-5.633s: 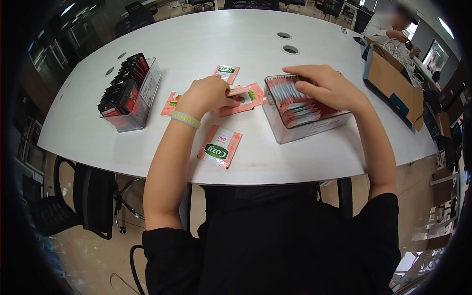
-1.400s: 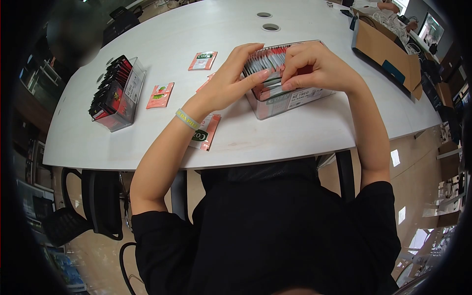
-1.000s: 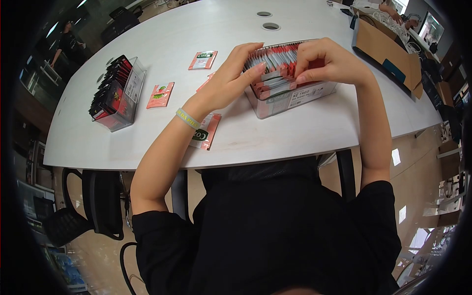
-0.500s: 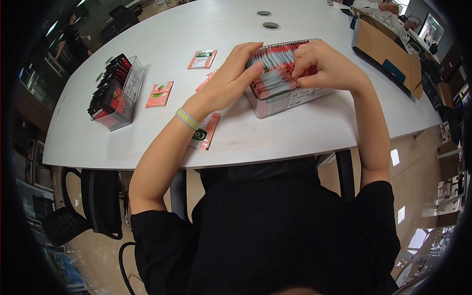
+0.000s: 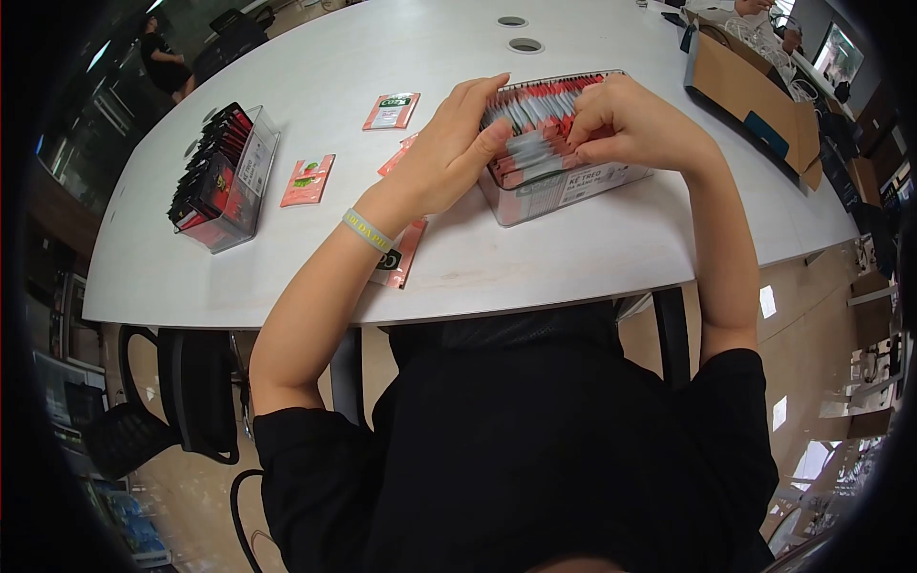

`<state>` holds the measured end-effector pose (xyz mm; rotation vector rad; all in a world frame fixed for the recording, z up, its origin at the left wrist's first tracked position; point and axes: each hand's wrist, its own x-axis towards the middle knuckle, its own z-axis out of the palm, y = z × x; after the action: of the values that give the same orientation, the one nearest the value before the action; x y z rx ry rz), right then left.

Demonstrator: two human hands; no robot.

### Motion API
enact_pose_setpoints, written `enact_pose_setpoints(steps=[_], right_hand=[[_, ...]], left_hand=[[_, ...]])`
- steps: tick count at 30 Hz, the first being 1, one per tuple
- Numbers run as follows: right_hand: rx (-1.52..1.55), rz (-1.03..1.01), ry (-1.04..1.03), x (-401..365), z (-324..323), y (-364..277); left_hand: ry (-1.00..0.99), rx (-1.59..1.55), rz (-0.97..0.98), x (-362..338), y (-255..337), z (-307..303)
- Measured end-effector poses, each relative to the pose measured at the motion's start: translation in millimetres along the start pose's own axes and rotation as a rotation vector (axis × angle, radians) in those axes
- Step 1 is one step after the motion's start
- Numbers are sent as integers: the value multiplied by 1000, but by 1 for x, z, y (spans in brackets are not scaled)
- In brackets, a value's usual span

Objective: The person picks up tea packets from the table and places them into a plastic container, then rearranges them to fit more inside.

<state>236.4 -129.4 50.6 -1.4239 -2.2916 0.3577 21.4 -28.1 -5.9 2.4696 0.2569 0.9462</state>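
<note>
A clear bin (image 5: 535, 202) packed with upright red and silver sachets (image 5: 535, 113) stands on the white table. My left hand (image 5: 444, 153) lies along the bin's left side, fingers spread near its rim and thumb over the sachets. My right hand (image 5: 626, 124) is at the right part of the bin, its fingers bent together in a pinch among the sachets; what they grip is too hidden to name. Pink sachets lie on the table: one flat (image 5: 391, 111), another (image 5: 308, 180) farther left, and one (image 5: 406, 256) partly under my left wrist.
A second clear bin (image 5: 250, 181) with black and red sachets stands on the left of the table (image 5: 382, 38). An open cardboard box (image 5: 745, 100) with cables behind it is at the right. Another person (image 5: 164, 59) is at the far left; a co-worker's hand (image 5: 755, 8) shows top right.
Both hands stay at the bin with only slight shifts. The sachets by my right fingers have moved a little. The distant person at the left has turned and moved right.
</note>
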Motion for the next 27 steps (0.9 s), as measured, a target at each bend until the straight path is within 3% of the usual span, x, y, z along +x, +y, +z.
enact_pose_setpoints(steps=[17,22,27], right_hand=[[-31,-97,27,4,6,4],[-113,-116,51,6,10,-8],[-164,-73,71,5,13,-15]], left_hand=[[-12,-18,-11,1,-3,0],[-32,-263,-172,7,-22,3],[21,-270,-253,8,-21,-2]])
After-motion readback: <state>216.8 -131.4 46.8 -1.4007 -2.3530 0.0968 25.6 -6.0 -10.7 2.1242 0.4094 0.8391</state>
